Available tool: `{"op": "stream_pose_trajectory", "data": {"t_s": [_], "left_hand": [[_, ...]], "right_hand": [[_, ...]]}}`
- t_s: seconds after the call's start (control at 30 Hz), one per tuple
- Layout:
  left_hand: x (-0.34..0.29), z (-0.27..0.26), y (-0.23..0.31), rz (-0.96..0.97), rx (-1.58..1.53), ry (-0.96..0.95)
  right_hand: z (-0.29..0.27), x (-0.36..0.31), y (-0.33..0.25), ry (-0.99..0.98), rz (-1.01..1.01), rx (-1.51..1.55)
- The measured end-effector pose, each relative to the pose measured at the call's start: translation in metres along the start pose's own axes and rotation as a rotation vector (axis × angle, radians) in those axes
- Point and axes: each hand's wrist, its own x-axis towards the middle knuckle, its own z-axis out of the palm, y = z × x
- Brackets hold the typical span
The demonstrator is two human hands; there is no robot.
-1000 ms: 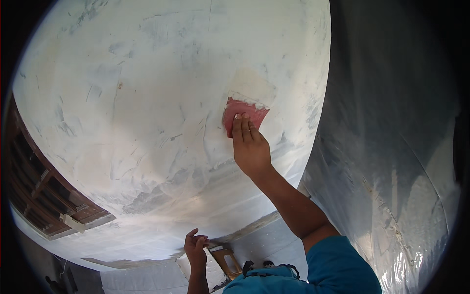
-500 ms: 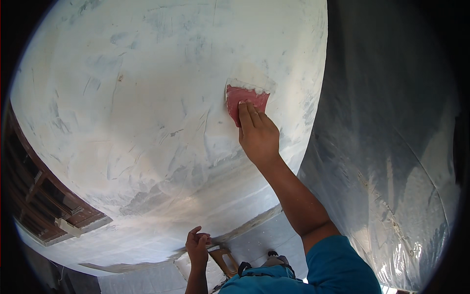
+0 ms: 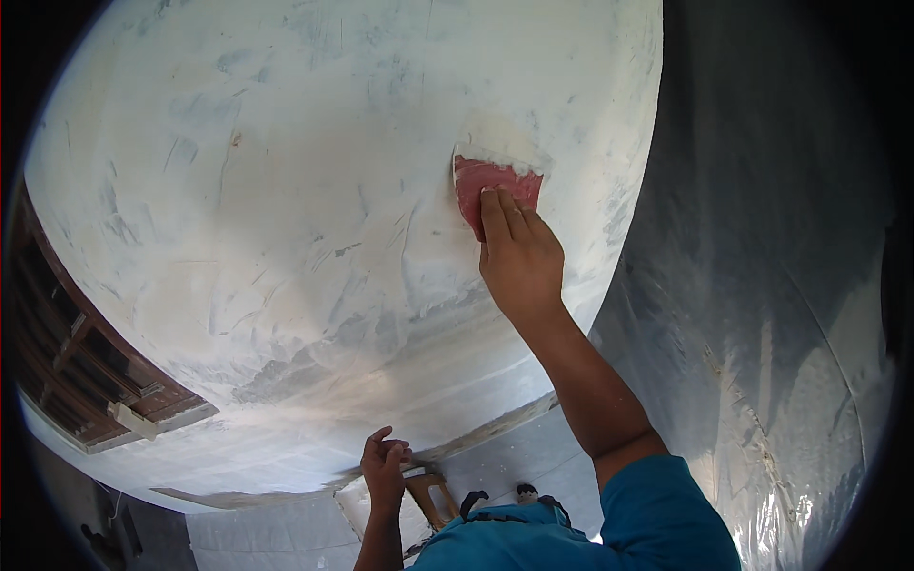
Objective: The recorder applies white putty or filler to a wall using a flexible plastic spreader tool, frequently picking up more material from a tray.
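My right hand (image 3: 522, 259) is closed on a red putty spreader (image 3: 495, 186), fingers stretched over its face. The spreader's wide edge, caked with whitish putty, lies against the white, patchily coated wall (image 3: 286, 209). A paler, cream-coloured patch shows on the wall just above that edge. Low in the view, my left hand (image 3: 385, 466) is raised near the foot of the wall with its fingers loosely bent and apart. Nothing shows in it.
A brown wooden window frame with bars (image 3: 71, 333) is set in the wall at the left. Clear plastic sheeting (image 3: 752, 333) hangs on the right. Below, near my feet, a pale board (image 3: 357, 502) and a wooden-framed piece (image 3: 433, 500) are on the grey floor covering (image 3: 486, 476).
The view has shifted a little, so the wall edge and my right arm appear farther right. The spreader stays nearly at the same spot on the wall. My left hand has hardly moved.
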Motion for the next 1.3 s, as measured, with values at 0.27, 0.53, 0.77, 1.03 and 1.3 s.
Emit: {"op": "stream_pose_trajectory", "data": {"t_s": [0.27, 0.53, 0.77, 1.03, 1.3], "left_hand": [[-0.003, 0.012, -0.007, -0.02, 0.046, 0.005], [0.007, 0.027, -0.007, -0.023, 0.011, 0.025], [0.004, 0.033, -0.007, -0.039, 0.038, 0.014], [0.004, 0.034, -0.006, -0.035, 0.02, 0.037], [0.004, 0.025, -0.019, -0.007, 0.023, 0.042]], "right_hand": [[-0.047, 0.023, 0.011, -0.038, 0.039, 0.098], [-0.009, -0.047, -0.003, -0.15, -0.073, 0.05], [-0.047, 0.04, 0.033, 0.051, 0.002, 0.029], [-0.02, -0.061, -0.021, -0.264, -0.044, 0.178], [-0.008, 0.036, 0.031, 0.065, -0.01, -0.028]]}}
